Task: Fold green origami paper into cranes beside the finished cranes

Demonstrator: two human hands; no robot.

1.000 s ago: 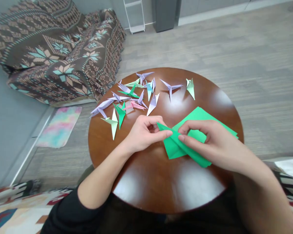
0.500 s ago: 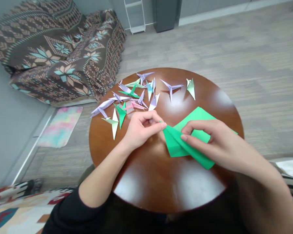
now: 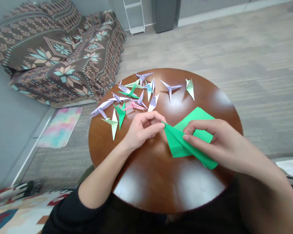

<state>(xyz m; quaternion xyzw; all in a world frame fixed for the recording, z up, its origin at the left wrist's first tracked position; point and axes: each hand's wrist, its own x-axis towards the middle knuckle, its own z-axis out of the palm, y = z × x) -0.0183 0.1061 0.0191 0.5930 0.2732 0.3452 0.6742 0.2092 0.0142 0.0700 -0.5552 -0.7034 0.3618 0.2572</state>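
Observation:
A partly folded sheet of green paper (image 3: 178,146) is held between my two hands above the round wooden table. My left hand (image 3: 146,128) pinches its pointed left corner between thumb and fingers. The thumb and forefinger of my right hand (image 3: 210,138) grip the folded edge along the middle. Behind it lies more green paper (image 3: 197,115), flat on the table and partly covered by my right hand. Several folded paper cranes in purple, green, blue and pink lie beyond my left hand, among them a pink crane (image 3: 135,106) and a dark green crane (image 3: 120,114).
The round brown table (image 3: 156,191) shines with reflected light. Apart from the cluster, a purple crane (image 3: 171,89) and a pale green crane (image 3: 190,88) lie near its far edge. A sofa with a patterned cover (image 3: 70,61) stands at the upper left, near a pastel mat (image 3: 61,126).
Both hands and the green paper have shifted very slightly to the right. The pinch of each hand stays on the paper, and the cranes lie as before.

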